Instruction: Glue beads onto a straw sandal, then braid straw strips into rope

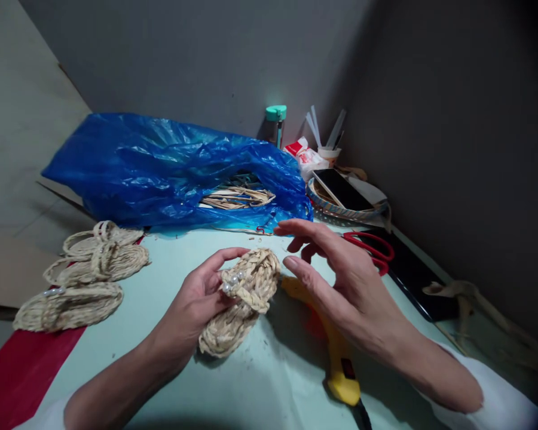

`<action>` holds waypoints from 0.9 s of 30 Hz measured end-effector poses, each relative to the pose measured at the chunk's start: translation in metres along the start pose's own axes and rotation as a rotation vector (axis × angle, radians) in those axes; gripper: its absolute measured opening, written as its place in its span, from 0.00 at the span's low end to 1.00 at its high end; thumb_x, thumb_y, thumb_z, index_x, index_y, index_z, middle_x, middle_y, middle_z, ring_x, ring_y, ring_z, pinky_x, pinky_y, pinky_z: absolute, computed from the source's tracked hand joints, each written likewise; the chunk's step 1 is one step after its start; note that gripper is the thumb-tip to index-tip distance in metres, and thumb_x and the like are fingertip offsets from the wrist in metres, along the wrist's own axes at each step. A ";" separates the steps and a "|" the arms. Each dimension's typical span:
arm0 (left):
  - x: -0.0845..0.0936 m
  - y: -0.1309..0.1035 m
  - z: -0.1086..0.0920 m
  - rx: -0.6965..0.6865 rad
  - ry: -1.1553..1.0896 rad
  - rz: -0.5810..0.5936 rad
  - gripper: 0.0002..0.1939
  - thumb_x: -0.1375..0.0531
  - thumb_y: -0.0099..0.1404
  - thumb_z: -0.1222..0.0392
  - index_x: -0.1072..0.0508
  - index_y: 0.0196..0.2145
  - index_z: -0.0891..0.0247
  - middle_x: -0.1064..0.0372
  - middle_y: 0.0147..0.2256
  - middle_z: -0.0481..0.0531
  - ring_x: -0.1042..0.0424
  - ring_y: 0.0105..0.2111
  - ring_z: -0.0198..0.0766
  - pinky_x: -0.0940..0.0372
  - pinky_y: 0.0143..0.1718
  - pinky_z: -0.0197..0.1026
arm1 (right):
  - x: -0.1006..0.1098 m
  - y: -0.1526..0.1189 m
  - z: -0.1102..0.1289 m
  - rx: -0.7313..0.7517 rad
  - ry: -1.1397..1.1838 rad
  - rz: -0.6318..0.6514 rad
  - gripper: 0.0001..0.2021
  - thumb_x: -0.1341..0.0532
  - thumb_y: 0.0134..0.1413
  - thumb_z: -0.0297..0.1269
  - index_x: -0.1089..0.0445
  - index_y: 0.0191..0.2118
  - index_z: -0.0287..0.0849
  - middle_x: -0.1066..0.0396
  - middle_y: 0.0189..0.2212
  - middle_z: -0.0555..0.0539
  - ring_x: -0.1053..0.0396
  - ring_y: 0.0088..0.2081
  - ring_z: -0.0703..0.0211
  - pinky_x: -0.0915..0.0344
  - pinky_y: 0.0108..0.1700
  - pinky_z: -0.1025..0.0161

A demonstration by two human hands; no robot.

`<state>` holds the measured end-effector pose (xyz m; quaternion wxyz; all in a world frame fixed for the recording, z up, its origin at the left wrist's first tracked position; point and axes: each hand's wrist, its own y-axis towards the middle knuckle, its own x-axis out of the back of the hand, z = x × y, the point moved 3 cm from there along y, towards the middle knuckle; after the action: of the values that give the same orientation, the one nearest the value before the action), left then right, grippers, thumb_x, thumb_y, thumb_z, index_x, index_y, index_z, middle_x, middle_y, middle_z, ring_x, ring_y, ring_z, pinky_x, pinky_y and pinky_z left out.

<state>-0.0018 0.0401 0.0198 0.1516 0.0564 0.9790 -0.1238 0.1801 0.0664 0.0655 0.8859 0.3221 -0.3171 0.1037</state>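
Note:
In the head view, my left hand grips a small braided straw slipper by its side, just above the table. Pearl-like beads sit on the slipper's strap, near my left fingers. My right hand hovers to the right of the slipper, apart from it, thumb and fingers spread with nothing between them. Beneath that hand lies a yellow glue gun, partly hidden by it. Red-handled scissors rest just beyond the right hand, their blades mostly covered.
Several finished-looking straw slippers stand at the left on a red cloth. A blue plastic bag holding straw lies at the back. Farther right are a basket with a phone, a dark flat device and a green-lidded bottle.

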 end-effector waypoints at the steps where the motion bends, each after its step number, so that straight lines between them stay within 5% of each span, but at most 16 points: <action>1: -0.001 -0.001 -0.001 0.020 0.017 0.025 0.26 0.33 0.52 0.61 0.31 0.50 0.59 0.26 0.45 0.57 0.25 0.36 0.43 0.33 0.31 0.35 | 0.000 0.000 0.001 0.005 0.025 0.043 0.16 0.42 0.60 0.33 0.35 0.53 0.42 0.30 0.47 0.45 0.32 0.38 0.62 0.34 0.40 0.64; 8: 0.000 -0.003 -0.011 0.103 0.203 0.224 0.28 0.34 0.53 0.61 0.34 0.52 0.60 0.26 0.37 0.54 0.27 0.32 0.39 0.34 0.32 0.36 | 0.000 0.002 0.006 0.065 0.242 0.291 0.10 0.42 0.62 0.36 0.30 0.47 0.41 0.28 0.42 0.47 0.32 0.42 0.62 0.37 0.44 0.67; 13: 0.001 -0.003 -0.016 0.117 0.354 0.300 0.26 0.36 0.58 0.57 0.36 0.53 0.60 0.28 0.36 0.51 0.29 0.33 0.37 0.36 0.32 0.34 | 0.001 0.003 0.009 0.068 0.393 0.387 0.09 0.44 0.63 0.36 0.27 0.42 0.40 0.28 0.35 0.50 0.33 0.35 0.66 0.39 0.39 0.70; 22: 0.005 -0.004 -0.017 0.079 0.525 0.349 0.23 0.38 0.58 0.61 0.33 0.52 0.60 0.28 0.37 0.51 0.29 0.36 0.38 0.35 0.34 0.35 | -0.011 -0.006 0.008 0.067 0.470 0.416 0.08 0.45 0.64 0.32 0.29 0.38 0.39 0.33 0.31 0.52 0.37 0.32 0.70 0.42 0.36 0.73; 27: 0.004 -0.003 -0.023 -0.009 0.576 0.326 0.22 0.37 0.58 0.59 0.30 0.51 0.59 0.26 0.41 0.51 0.27 0.40 0.42 0.32 0.39 0.37 | -0.012 -0.005 0.010 0.025 0.452 0.307 0.09 0.44 0.64 0.33 0.28 0.37 0.38 0.31 0.30 0.51 0.35 0.32 0.69 0.41 0.35 0.72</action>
<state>-0.0128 0.0436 0.0406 -0.1135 0.2445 0.9603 -0.0723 0.1681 0.0561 0.0609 0.9041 0.2498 -0.1553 0.3099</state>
